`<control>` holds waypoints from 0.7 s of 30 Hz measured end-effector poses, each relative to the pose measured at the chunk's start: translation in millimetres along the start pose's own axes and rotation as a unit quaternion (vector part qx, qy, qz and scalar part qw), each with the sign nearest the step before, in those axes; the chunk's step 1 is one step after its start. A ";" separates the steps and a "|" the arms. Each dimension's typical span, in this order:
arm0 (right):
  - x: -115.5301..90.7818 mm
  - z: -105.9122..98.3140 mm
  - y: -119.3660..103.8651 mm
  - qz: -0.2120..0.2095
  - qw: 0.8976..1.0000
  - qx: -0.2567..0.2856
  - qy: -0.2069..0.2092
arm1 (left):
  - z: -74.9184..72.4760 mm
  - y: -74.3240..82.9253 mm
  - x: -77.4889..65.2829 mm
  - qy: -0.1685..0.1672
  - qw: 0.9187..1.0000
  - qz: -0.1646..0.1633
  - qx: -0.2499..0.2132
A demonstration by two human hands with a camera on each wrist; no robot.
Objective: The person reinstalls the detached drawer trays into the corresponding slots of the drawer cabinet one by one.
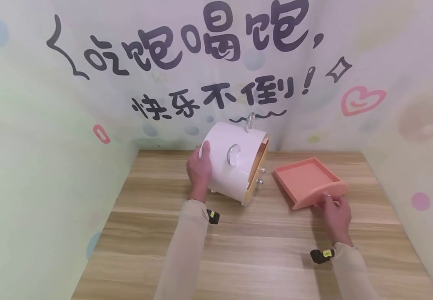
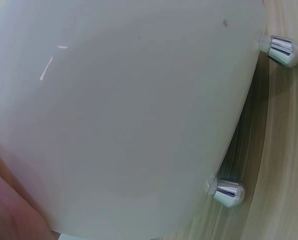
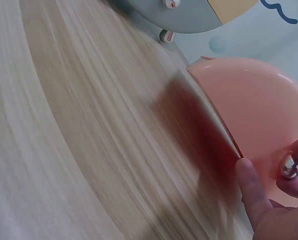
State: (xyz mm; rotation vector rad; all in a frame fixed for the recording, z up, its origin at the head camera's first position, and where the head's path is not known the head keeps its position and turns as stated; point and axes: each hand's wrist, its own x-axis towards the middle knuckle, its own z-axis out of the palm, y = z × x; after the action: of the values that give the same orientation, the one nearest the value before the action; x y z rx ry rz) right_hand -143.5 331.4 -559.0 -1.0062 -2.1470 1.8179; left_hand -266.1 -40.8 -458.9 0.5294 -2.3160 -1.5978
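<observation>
A white rounded drawer box stands turned, its open front facing right. My left hand grips its left edge, thumb over the white shell. The left wrist view shows the box's glossy back and two metallic feet, with part of the hand at the lower left. Right of the box is a pink drawer with a rounded front. My right hand holds that front; in the right wrist view, thumb and finger pinch its shiny knob while another fingertip touches the lower edge.
Two clear loop handles stick out of the box's shell, and small shiny knobs show at its orange front. The wood-grain table meets a printed backdrop behind, with pale walls on both sides. A small black camera sits at each wrist.
</observation>
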 end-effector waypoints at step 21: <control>-19.5 -12.5 -37.2 -0.051 0.974 0.216 -0.031 | -0.1 0.6 -1.3 -0.007 1.000 -0.002 -0.005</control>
State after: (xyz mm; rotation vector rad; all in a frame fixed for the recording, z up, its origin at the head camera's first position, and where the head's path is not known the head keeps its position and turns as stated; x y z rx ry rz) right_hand -136.6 329.0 -515.8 -0.7296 -1.6791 2.1551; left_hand -265.0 -40.1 -458.4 0.5239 -2.3169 -1.6194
